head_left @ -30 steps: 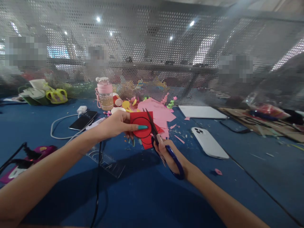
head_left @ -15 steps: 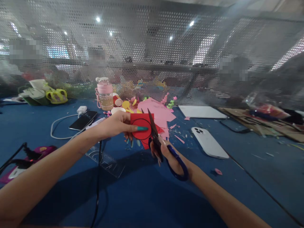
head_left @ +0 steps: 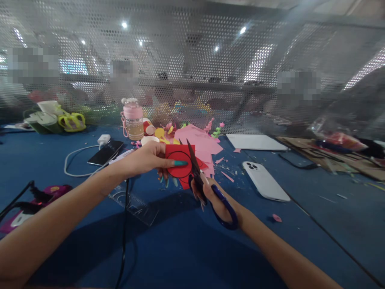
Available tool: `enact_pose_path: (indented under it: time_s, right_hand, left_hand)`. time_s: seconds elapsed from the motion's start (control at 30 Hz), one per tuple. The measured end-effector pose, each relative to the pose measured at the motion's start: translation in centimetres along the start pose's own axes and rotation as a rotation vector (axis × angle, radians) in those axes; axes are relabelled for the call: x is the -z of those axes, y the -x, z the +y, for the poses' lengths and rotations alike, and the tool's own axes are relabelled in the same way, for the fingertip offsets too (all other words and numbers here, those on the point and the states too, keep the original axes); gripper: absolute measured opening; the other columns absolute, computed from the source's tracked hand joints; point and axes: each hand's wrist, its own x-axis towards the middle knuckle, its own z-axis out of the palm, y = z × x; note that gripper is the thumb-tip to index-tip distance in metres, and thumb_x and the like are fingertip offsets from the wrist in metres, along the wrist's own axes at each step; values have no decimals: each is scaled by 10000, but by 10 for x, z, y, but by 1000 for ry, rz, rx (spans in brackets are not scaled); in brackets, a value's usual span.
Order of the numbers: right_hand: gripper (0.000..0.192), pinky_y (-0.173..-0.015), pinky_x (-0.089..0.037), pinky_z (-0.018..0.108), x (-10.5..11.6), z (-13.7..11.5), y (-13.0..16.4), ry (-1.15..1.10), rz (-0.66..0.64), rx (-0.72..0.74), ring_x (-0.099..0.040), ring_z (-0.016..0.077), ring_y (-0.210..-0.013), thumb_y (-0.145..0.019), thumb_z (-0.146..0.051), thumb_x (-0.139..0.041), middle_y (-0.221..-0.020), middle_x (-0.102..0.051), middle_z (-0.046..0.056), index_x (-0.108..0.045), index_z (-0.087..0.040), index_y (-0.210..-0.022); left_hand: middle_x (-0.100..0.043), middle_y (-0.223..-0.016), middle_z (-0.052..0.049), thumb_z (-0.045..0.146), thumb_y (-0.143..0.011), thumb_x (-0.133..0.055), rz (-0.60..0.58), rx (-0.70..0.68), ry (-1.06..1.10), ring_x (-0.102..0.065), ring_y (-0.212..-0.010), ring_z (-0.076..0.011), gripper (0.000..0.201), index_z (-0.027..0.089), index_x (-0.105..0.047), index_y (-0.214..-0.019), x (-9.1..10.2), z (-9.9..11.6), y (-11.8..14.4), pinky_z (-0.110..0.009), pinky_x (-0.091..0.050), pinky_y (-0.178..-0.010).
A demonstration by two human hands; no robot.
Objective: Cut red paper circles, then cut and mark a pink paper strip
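Left hand (head_left: 150,158) pinching red paper (head_left: 179,160), right hand (head_left: 215,196) working scissors (head_left: 207,184) along its edge

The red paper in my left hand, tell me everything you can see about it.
The red paper is a small, thin, roughly square sheet with a black circle drawn on it. The left hand pinches it at its left edge, thumb on the front, and holds it upright above the blue table. The scissors in the right hand meet its right edge, blades pointing up. More red paper shows just below it.
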Motion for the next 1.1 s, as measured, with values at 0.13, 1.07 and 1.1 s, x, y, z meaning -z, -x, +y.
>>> enact_pose_path:
  time_s: [0.13,1.07,1.1]
  right_hand:
    - [594,-390,-393,244,-2,2,0,-45,21,-10,-410,102,-425,-761,-802,-288,-541,-402,-36,-398,-229,-651]
    - [599,-405,-303,269,-1,-3,-2,120,78,-17,-326,108,-428,-769,-811,-201,-511,-305,-56,-333,-241,-639]
    - [595,-409,-300,271,-1,-3,-2,131,88,-8,-325,109,-432,-776,-805,-200,-513,-301,-56,-329,-242,-630]
  left_hand:
    - [-656,-535,-7,206,-685,-738,7,-3,4,-587,-451,-78,130,100,-667,-661,0,-2,-1,-171,-472,-466]
    - [-651,-531,13,145,-741,-700,80,16,30,-581,-442,-74,71,93,-662,-711,-7,-1,-2,-166,-451,-449]
    - [-647,-526,14,149,-743,-699,81,12,28,-575,-438,-72,76,94,-661,-707,-7,-1,-2,-165,-447,-446]
